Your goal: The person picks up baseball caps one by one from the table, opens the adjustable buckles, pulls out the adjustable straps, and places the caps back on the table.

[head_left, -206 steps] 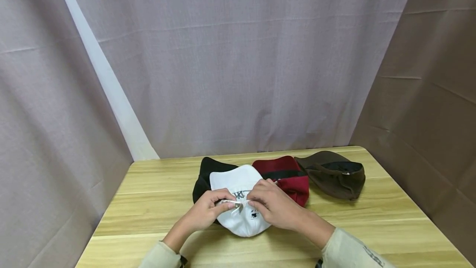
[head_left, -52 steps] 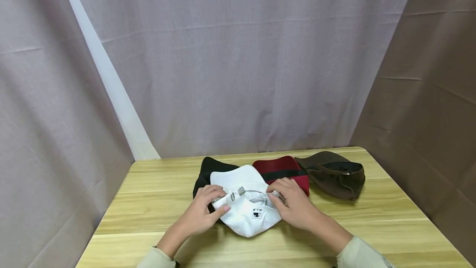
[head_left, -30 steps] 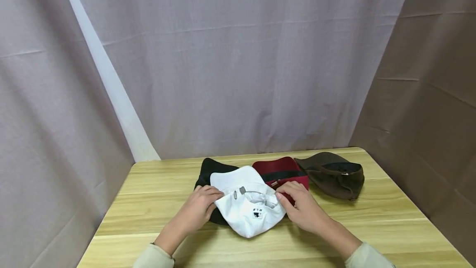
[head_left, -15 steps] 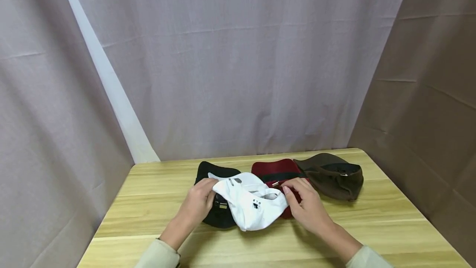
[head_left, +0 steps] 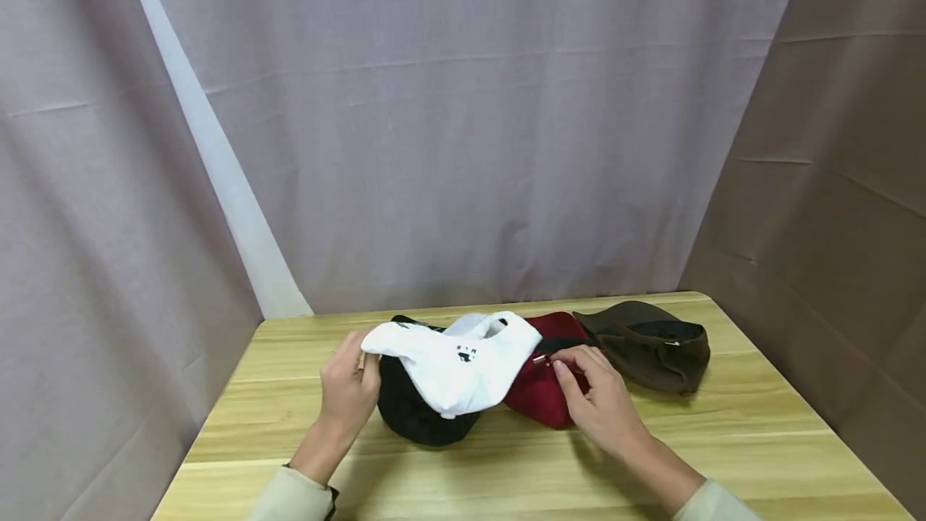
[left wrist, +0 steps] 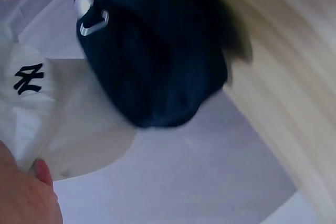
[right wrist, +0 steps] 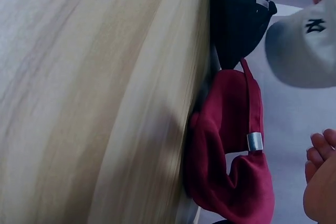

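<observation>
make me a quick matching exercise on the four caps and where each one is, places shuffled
Caps:
1. white baseball cap
2. black baseball cap
3. dark red baseball cap
4. brown baseball cap

Places, in the head view:
A. on the table, middle of three resting caps
B. on the table, farthest right
C. in the left hand, off the table
D. on the table, farthest left of three resting caps

Pairs: 1-C, 2-D, 3-A, 4-B
</observation>
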A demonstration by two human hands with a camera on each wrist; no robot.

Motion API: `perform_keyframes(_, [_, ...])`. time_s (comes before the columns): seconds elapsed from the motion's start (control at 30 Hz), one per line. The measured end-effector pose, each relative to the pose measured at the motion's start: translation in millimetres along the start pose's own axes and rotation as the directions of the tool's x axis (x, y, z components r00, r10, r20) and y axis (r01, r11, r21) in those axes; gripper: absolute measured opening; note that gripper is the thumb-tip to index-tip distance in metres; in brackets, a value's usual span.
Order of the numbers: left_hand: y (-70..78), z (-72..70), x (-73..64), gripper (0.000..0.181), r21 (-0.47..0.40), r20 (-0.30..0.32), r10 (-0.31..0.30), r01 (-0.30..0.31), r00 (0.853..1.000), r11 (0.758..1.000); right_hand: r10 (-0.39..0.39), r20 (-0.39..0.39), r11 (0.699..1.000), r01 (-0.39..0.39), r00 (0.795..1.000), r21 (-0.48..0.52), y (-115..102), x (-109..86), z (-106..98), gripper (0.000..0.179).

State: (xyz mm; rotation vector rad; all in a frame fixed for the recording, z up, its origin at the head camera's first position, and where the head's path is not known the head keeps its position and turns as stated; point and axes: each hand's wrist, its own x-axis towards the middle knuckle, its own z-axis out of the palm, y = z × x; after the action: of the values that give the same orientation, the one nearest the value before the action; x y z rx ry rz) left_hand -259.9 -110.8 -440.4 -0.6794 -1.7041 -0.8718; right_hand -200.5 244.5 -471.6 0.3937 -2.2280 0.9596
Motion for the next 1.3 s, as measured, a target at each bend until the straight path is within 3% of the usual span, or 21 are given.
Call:
perform_keyframes(0.1, [-3.1,-13.4,8.8,0.016,0.009,-0.075,-0.018,0.019,0.997,1.000,0.010,0.048,1.000,-0.011,0.999,0.014,-1,-1.2,1,0.015])
perform_keyframes(0.23, [-7.1,-32.2,19.1,0.006,0.011,-0.154,-0.138,0.141,0.978,0.990,0.000,0.086,0.999,-0.003,0.996,0.032,-2,-2.5,2,0.015])
perform_keyframes(0.37, [-14.6,-51.0,28.0,0.005,0.004,-0.233,-0.286,0.295,0.929,0.956,-0.030,0.100,1.000,0.029,0.995,0.013,-2,0.1,3,0.013])
perform_keyframes(0.43, [-20.8,-59.9,30.7,0.012,-0.017,-0.254,-0.366,0.374,0.895,0.927,-0.041,0.106,0.999,0.041,0.993,0.001,-2,1.4,3,0.013])
perform_keyframes(0.6, [-47.7,-79.5,28.6,0.027,-0.001,-0.248,-0.576,0.594,0.779,0.804,-0.084,0.108,0.996,0.086,0.991,-0.017,-2,1.4,4,0.017])
perform_keyframes(0.73, [-74.2,-91.6,21.1,0.035,0.132,-0.147,-0.716,0.730,0.683,0.670,-0.125,0.096,0.991,0.128,0.988,-0.032,-2,0.9,6,0.019])
perform_keyframes(0.8, [-84.7,-96.5,16.5,0.039,0.192,-0.061,-0.783,0.777,0.619,0.599,-0.135,0.091,0.990,0.139,0.987,-0.034,-2,1.1,6,0.020])
perform_keyframes(0.87, [-93.5,-100.2,13.0,0.043,0.243,0.028,-0.839,0.811,0.543,0.532,-0.135,0.091,0.990,0.138,0.987,-0.031,-2,1.0,5,0.021])
perform_keyframes(0.93, [-101.3,-102.6,9.2,0.046,0.276,0.099,-0.876,0.833,0.472,0.480,-0.130,0.098,0.991,0.134,0.987,-0.031,-1,0.8,4,0.021])
perform_keyframes(1.03, [-113.8,-103.4,3.0,0.049,0.339,0.168,-0.901,0.835,0.400,0.433,-0.117,0.115,0.992,0.122,0.986,-0.037,-2,0.2,3,0.020])
perform_keyframes(1.13, [-123.2,-101.8,-1.0,0.051,0.397,0.210,-0.912,0.822,0.351,0.408,-0.111,0.128,0.992,0.118,0.986,-0.049,-3,-0.3,2,0.018])
perform_keyframes(1.3, [-134.3,-99.5,-4.9,0.060,0.453,0.326,-0.917,0.813,0.230,0.365,-0.108,0.130,0.992,0.117,0.986,-0.057,-4,-1.1,3,0.018])
